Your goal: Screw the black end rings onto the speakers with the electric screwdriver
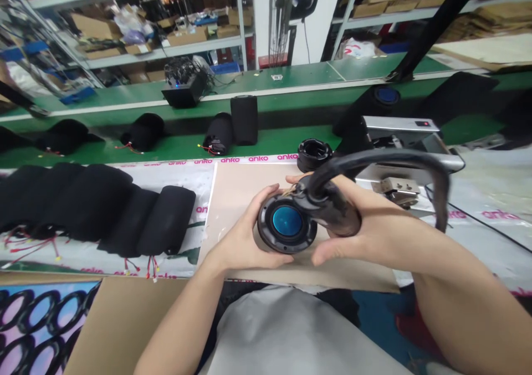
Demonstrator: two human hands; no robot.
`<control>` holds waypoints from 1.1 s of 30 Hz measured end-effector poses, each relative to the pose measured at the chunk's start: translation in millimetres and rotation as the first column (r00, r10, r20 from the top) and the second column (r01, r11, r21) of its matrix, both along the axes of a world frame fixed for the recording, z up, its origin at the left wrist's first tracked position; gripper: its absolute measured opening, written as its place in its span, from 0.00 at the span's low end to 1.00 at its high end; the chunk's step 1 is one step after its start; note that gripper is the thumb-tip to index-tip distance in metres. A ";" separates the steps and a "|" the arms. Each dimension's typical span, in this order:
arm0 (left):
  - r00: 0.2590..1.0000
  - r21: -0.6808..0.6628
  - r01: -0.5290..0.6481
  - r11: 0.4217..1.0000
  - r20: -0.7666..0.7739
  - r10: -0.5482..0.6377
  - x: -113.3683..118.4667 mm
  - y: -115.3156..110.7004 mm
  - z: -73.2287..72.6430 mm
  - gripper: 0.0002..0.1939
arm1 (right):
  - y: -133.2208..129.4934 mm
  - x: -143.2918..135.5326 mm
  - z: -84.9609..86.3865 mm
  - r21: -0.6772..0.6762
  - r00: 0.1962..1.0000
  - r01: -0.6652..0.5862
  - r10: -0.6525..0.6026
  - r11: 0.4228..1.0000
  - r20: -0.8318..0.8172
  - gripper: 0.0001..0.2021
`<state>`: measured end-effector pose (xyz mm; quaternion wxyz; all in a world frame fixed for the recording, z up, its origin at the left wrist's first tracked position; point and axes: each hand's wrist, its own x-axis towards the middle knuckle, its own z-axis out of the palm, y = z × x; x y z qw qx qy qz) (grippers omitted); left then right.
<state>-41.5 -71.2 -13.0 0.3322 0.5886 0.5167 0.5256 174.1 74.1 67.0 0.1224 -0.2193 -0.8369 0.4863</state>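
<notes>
My left hand point(245, 236) curls around the side of a black cylindrical speaker point(270, 241), its round end with a shiny blue centre point(287, 220) facing up. In my right hand point(353, 242) is a dark cylindrical power screwdriver point(336, 211) with a thick black cable point(390, 156) arching over my wrist. The screwdriver lies over the speaker's right rim; its tip is hidden. My right thumb is close to the rim. Beneath both hands is a beige board point(233, 186). Just beyond them is a black ring-shaped part point(313, 153).
Several black fabric-covered speakers point(166, 220) with loose wires lie at the left. More stand on the green conveyor point(183, 139) behind. At the right is a silver metal device point(403, 131) beside a small metal block point(399, 191). A box of black rings point(39, 322) is at lower left.
</notes>
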 end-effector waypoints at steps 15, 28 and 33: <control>0.997 0.031 0.035 0.999 0.070 -0.037 2.1 0.4 4.3 0.56 | -1.9 0.7 -3.8 0.175 0.985 0.132 -0.149 0.976 0.084 0.43; 0.987 0.106 -0.123 0.987 0.114 0.111 18.0 1.2 11.7 0.54 | -22.7 3.8 -13.2 0.052 0.960 0.230 -0.236 0.972 0.149 0.47; 0.990 0.065 -0.132 0.989 0.049 0.129 15.3 0.7 16.7 0.52 | -20.9 1.1 -9.9 -0.040 0.976 0.200 -0.195 0.979 0.096 0.40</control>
